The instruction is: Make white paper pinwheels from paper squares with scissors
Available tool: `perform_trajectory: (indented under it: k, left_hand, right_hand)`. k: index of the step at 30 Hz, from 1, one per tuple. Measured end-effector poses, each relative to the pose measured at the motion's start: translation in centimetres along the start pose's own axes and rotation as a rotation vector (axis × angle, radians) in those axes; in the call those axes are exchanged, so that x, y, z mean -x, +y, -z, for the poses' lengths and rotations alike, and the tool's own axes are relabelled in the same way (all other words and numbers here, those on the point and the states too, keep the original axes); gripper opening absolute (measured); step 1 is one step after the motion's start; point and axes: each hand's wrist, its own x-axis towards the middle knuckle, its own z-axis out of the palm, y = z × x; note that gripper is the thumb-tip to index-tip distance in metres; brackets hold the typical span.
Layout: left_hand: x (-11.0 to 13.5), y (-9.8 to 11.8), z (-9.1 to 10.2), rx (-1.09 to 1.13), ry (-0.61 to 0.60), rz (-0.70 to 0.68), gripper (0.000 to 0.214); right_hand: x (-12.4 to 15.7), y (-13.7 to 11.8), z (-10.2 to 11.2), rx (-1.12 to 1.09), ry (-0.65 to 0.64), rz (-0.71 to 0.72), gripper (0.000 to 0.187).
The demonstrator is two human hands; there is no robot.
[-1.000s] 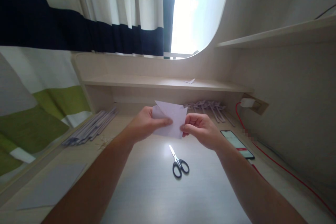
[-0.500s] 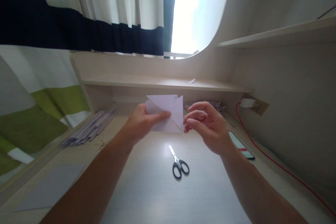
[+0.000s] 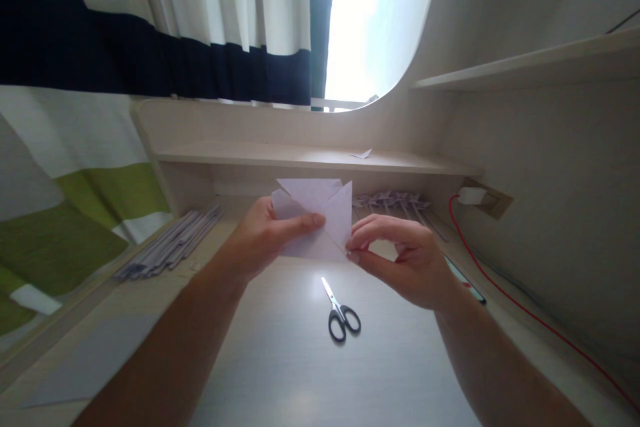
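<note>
A square of white paper (image 3: 313,197) with slits cut in from its corners is held up above the desk. My left hand (image 3: 273,233) grips it from the left, thumb pressed over the middle and the other fingers hidden behind. At the lower right corner of the paper, my right hand (image 3: 395,250) pinches the edge between thumb and forefinger. Below both hands, scissors (image 3: 340,313) with black handles lie on the desk, their blades pointing away from me.
Rolled paper sticks (image 3: 173,243) lie at the left. Several paper pinwheels (image 3: 393,200) on sticks rest at the back right. A phone (image 3: 465,280) and a red cable (image 3: 500,287) are at the right. A paper sheet (image 3: 95,360) lies front left; a paper scrap (image 3: 363,154) sits on the shelf.
My right hand has moved down slightly and closed its thumb and forefinger on the paper's lower right corner. The paper has tilted a little, still in my left hand.
</note>
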Motion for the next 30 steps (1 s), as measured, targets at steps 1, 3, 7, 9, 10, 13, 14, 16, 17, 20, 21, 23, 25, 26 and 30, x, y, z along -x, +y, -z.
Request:
perform_trajectory:
  k: [1,3,7,9,10,13,14,16,17,20,21,23,25,26,30]
  left_hand:
    - [0.0,0.0,0.0,-0.002,-0.002,-0.002,0.036]
    - [0.0,0.0,0.0,0.005,-0.008,-0.005,0.034]
    - [0.0,0.0,-0.1,0.037,-0.023,-0.022,0.032]
    - [0.0,0.0,-0.2,0.04,-0.024,-0.028,0.03]
    - [0.1,0.0,-0.2,0.038,-0.024,-0.029,0.03]
    - [0.1,0.0,-0.3,0.022,-0.014,-0.03,0.032]
    - [0.2,0.0,-0.4,0.019,-0.008,-0.031,0.033]
    - [0.2,0.0,-0.5,0.013,0.005,-0.038,0.034]
    - [0.2,0.0,-0.5,0.011,0.01,-0.045,0.034]
    - [0.2,-0.1,-0.6,0.007,0.018,-0.073,0.031]
    - [0.1,-0.1,-0.6,0.008,0.02,-0.082,0.03]
    - [0.1,-0.2,-0.7,0.012,0.023,-0.094,0.028]
    - [0.1,-0.2,-0.8,0.018,0.025,-0.104,0.027]
    - [0.1,-0.3,-0.9,0.024,0.024,-0.108,0.026]
    - [0.1,-0.2,-1.2,0.052,0.033,-0.134,0.019]
  right_hand:
    - [0.0,0.0,0.0,-0.004,-0.004,-0.004,0.003]
    - [0.0,0.1,0.0,-0.012,-0.011,-0.012,0.004]
    - [0.3,0.3,0.0,-0.021,0.002,-0.052,0.004]
    - [0.3,0.4,0.0,-0.025,0.025,-0.087,0.004]
    - [0.4,0.5,-0.1,-0.028,0.038,-0.102,0.004]
    - [0.4,0.6,-0.2,-0.042,0.066,-0.129,0.006]
    - [0.3,0.6,-0.2,-0.045,0.074,-0.132,0.006]
    - [0.3,0.5,-0.3,-0.052,0.09,-0.139,0.005]
    - [0.3,0.5,-0.4,-0.057,0.1,-0.143,0.004]
    - [0.3,0.6,-0.5,-0.081,0.136,-0.153,0.004]
    - [0.3,0.6,-0.6,-0.089,0.147,-0.152,0.005]
    - [0.3,0.7,-0.6,-0.102,0.161,-0.15,0.007]
    - [0.3,0.7,-0.6,-0.111,0.172,-0.149,0.01]
    - [0.2,0.7,-0.6,-0.119,0.174,-0.148,0.011]
    - [0.1,0.7,-0.6,-0.167,0.18,-0.131,0.015]
